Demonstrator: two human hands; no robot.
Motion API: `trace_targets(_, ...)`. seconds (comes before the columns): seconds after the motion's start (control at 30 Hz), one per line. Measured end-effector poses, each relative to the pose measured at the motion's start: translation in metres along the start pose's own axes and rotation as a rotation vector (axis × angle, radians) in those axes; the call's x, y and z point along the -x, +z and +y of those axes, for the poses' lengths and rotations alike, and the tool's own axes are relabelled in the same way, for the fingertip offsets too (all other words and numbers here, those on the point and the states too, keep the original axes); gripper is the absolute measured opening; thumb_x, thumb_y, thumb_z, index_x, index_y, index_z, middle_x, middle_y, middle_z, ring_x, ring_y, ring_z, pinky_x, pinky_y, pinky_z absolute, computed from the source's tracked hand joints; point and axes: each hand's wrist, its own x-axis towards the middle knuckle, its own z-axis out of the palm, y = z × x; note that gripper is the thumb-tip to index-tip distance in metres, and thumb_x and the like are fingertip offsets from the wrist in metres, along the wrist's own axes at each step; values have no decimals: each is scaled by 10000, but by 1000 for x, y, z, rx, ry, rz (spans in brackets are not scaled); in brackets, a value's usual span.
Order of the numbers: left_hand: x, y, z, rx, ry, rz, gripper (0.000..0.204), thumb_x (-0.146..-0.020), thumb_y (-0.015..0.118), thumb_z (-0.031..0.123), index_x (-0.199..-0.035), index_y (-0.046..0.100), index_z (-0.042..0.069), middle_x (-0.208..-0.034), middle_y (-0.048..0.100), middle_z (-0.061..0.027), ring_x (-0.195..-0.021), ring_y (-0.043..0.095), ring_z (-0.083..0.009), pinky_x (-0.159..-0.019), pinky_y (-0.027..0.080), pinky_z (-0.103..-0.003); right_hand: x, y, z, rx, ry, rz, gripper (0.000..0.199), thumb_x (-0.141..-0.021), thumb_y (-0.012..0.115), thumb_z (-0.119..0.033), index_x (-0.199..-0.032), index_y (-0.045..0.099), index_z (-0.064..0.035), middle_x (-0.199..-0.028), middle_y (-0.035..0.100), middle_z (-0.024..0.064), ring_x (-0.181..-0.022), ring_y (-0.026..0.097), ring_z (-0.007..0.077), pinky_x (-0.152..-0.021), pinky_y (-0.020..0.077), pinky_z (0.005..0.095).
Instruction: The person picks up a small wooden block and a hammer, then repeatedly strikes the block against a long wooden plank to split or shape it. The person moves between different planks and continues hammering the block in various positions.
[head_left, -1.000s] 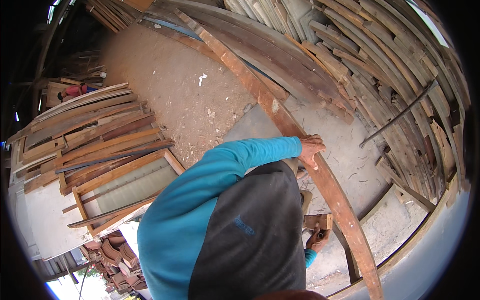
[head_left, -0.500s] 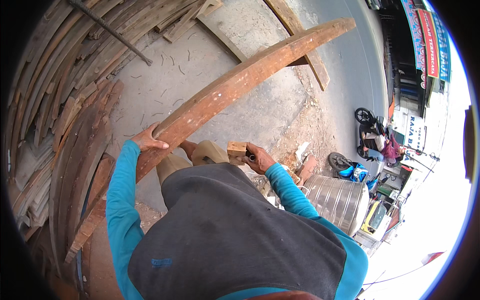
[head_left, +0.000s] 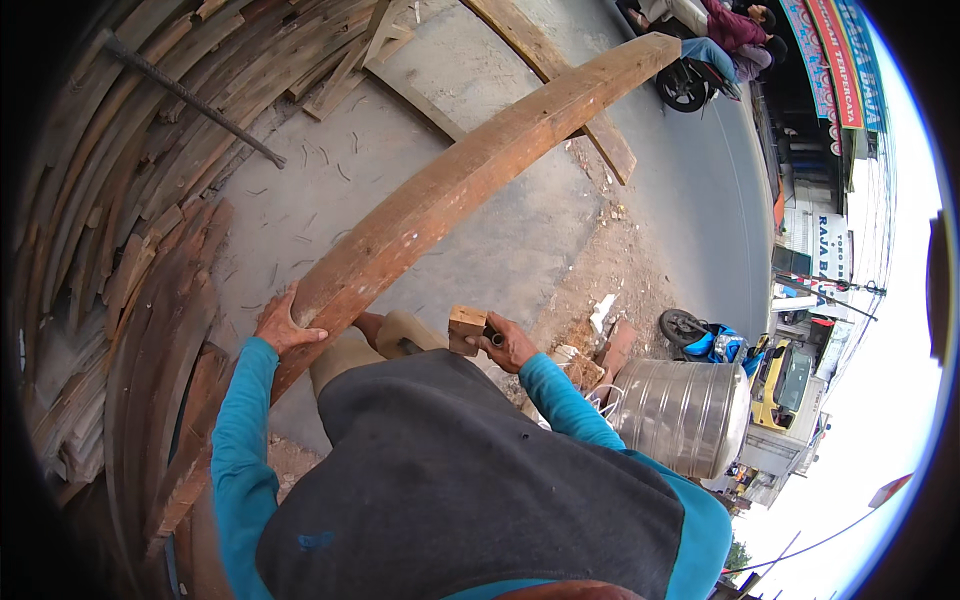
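A long, thick reddish-brown wooden beam [head_left: 430, 215] slants from the lower left up to the far right. Near its lower part my left hand [head_left: 288, 325] is wrapped over it, thumb along the near side. The beam's far part lies across a plank [head_left: 608, 145]. By my right knee, my right hand [head_left: 510, 345] closes around a small wooden block [head_left: 466, 330] with a dark, hollow tube end showing beside it. How block and tube are joined is hidden by my fingers.
Stacked old boards [head_left: 160, 250] fill the left side, with a ribbed metal bar [head_left: 195, 100] over them. Bent nails lie scattered on the concrete. To the right stand a shiny metal drum [head_left: 680, 415] and a blue motorbike [head_left: 715, 345]. A motorbike [head_left: 685, 85] with riders is on the road.
My view has shifted slightly, and both hands keep their holds. The riders' motorbike has moved along the road to the far end of the beam in view. A yellow vehicle shows more behind the drum.
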Motion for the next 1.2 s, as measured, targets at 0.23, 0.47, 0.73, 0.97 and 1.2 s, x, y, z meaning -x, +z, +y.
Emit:
trace_targets(0.23, 22, 49, 7, -162, -119, 243, 1379, -535, 926, 520, -1629, 127, 264, -1456, 399, -274, -1401, 339, -461, -1200, 206, -578, -36, -1, 34, 175, -280, -8, 382, -905, 721, -217, -1198, 549, -44, -1028, 644, 234, -976, 621, 447, -843, 508, 492)
trace_targets(0.47, 21, 65, 2, -159, -70, 427, 1336, -557, 930, 496, -1621, 158, 260, -1462, 415, -241, -1392, 368, -417, -1196, 252, -532, -3, -7, 54, 76, -278, 107, 381, -908, 733, -206, -1200, 558, -34, -1076, 677, 216, -990, 661, 413, -822, 529, 459)
trace_targets(0.73, 43, 64, -16, -72, -43, 427, 1282, -553, 909, 495, -1608, 228, 239, -1441, 410, -249, -1404, 318, -435, -1173, 262, -518, 92, 36, 109, -93, -38, 256, 543, -923, 747, -371, -1285, 600, 5, -1100, 716, 167, -1011, 682, 243, -870, 538, 371)
trace_targets(0.97, 23, 75, -29, -23, -37, 399, 1302, -510, 918, 536, -1599, 256, 264, -1526, 330, -238, -1489, 174, -437, -1224, 122, -544, 63, 59, 187, -331, -130, 125, 527, -930, 754, -277, -1311, 550, 25, -1138, 683, 141, -984, 653, 216, -832, 546, 344)
trace_targets(1.2, 16, 84, -29, 16, -24, 406, 1360, -449, 934, 540, -1596, 256, 267, -1543, 301, -236, -1490, 168, -442, -1209, 110, -593, 2, 28, 144, -250, -30, -62, 521, -928, 759, -271, -1308, 552, 20, -1142, 681, 133, -991, 647, 214, -840, 543, 347)
